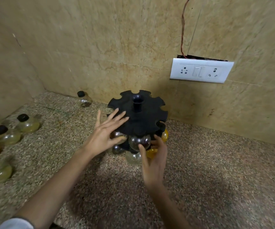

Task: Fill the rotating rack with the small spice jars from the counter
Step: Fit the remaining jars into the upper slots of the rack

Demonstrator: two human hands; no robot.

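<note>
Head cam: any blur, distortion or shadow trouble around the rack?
Head view: the left hand shows motion-smeared fingers, the right hand less so; the rack reads fairly sharp; jars at the left edge look soft and stretched by the wide lens; a dark shadow covers the counter under the arms.

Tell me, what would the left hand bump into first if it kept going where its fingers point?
Probably the rack's black top disc. The left hand has spread fingers right at its edge, though depth is hard to judge.
</note>
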